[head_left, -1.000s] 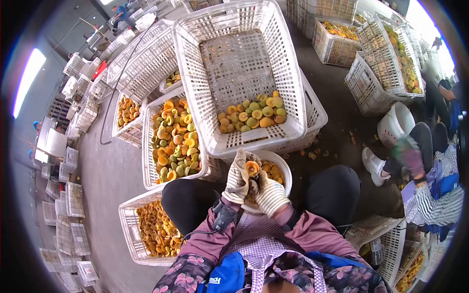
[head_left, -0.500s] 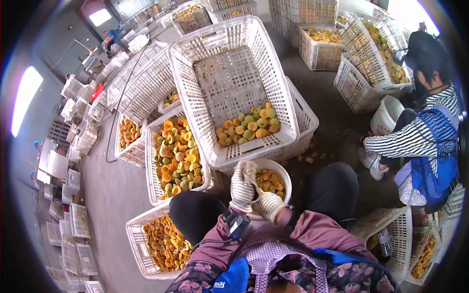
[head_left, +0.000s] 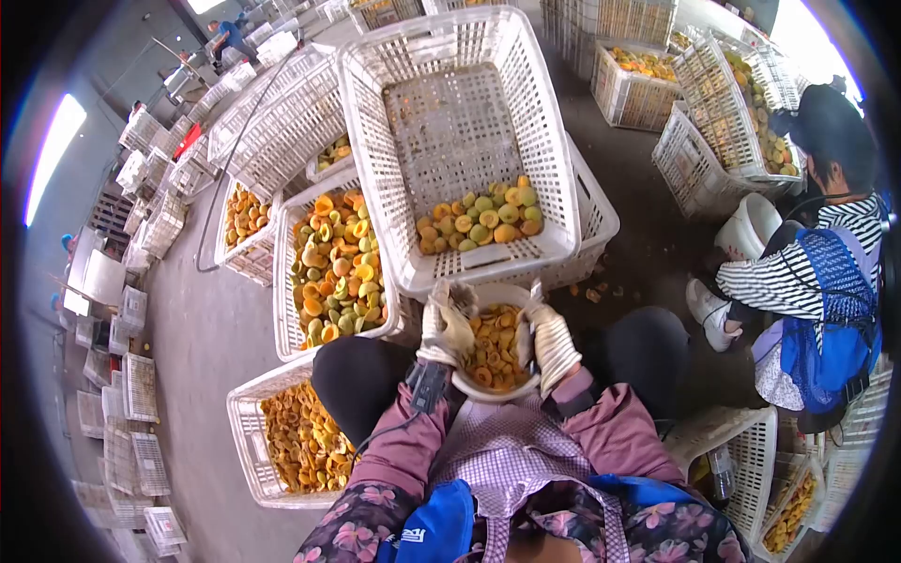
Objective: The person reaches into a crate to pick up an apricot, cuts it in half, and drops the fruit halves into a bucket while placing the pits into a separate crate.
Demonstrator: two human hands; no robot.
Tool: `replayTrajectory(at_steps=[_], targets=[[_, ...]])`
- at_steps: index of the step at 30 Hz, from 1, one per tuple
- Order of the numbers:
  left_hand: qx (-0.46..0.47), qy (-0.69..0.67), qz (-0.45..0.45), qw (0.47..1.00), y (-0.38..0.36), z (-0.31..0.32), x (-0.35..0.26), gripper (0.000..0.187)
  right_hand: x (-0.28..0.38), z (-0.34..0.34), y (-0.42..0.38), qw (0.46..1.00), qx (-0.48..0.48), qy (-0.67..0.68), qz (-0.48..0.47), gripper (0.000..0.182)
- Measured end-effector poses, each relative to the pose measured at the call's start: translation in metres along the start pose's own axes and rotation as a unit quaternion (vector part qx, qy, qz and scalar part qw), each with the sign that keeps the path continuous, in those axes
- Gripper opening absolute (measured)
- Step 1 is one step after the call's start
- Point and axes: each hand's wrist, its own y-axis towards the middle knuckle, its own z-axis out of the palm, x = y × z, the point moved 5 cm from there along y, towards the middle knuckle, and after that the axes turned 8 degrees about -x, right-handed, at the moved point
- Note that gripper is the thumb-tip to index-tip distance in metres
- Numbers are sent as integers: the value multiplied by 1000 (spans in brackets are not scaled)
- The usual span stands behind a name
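A round white bucket (head_left: 496, 395) stands between my knees, partly filled with orange-yellow apricot halves (head_left: 495, 352). My left hand (head_left: 447, 325), in a striped, soiled work glove, is closed on the bucket's left rim. On the opposite side, my right hand (head_left: 548, 336), gloved the same way, grips the right rim, fingers curled inward and one digit pointing up. Part of the fingers of both hands is hard to make out. Directly beyond the bucket, a large white plastic crate (head_left: 483, 274) leans toward me, with whole and cut apricots (head_left: 481, 218) gathered at its lower end.
To my left are a crate of halved apricots (head_left: 335, 267) and another crate of darker orange pieces (head_left: 305, 441). A seated co-worker (head_left: 798, 272) in striped sleeves is at right beside a white bucket (head_left: 750, 226). Stacked crates (head_left: 690, 169) stand behind. Fruit scraps lie on the floor.
My hands were together above the bucket's near left edge; they have parted to its two sides. The bucket has shifted slightly left, and more of its fruit shows. The view has tilted slightly.
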Motion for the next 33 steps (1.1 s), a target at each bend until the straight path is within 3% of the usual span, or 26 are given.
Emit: replayTrajectory(at_steps=[2, 3, 4, 5, 6, 7, 8, 9, 12, 15, 17, 23, 28, 29, 31, 33], targets=[[-1, 222, 162, 962, 11, -14, 1, 17, 11, -12, 0, 999, -24, 46, -4, 30], [9, 324, 168, 931, 19, -21, 4, 15, 14, -16, -1, 997, -38, 74, -5, 27], [131, 505, 193, 831, 29, -21, 15, 14, 18, -17, -4, 996, -39, 85, -10, 27], [249, 627, 253, 693, 29, -13, 20, 13, 20, -18, -6, 994, -40, 96, -18, 27], [235, 765, 150, 580, 35, -19, 47, 12, 18, -21, -5, 994, -44, 97, -13, 27], [252, 873, 49, 415, 31, -19, 68, 11, 17, -23, -3, 995, -46, 80, -24, 28], [288, 901, -22, 324, 29, -40, 92, 12, 17, -24, -2, 996, -48, 62, -36, 28], [315, 903, -72, 284, 24, -59, 112, 12, 16, -24, -2, 996, -48, 70, -29, 27], [352, 894, -136, 242, 12, -98, 152, 13, 16, -24, 0, 995, -53, 79, -14, 25], [348, 891, -125, 263, 14, -94, 164, 15, 15, -19, -2, 997, -50, 43, -26, 26], [338, 884, -96, 308, 23, -77, 160, 16, 12, -16, 0, 997, -26, 46, -47, 26], [330, 776, -21, 537, 39, -33, 152, 19, 7, -11, -8, 998, -12, 56, -11, 18], [304, 581, -20, 755, 33, -29, 138, 23, 0, -18, -4, 998, -29, 52, -32, 18], [290, 539, -16, 790, 33, -34, 132, 23, 1, -16, -4, 995, -37, 44, -76, 17], [250, 460, 16, 852, 34, -39, 119, 25, -1, -14, -14, 999, -23, 1, -36, 16], [209, 399, 71, 890, 29, -33, 98, 26, -25, -20, 2, 997, 4, -73, 5, 32]])
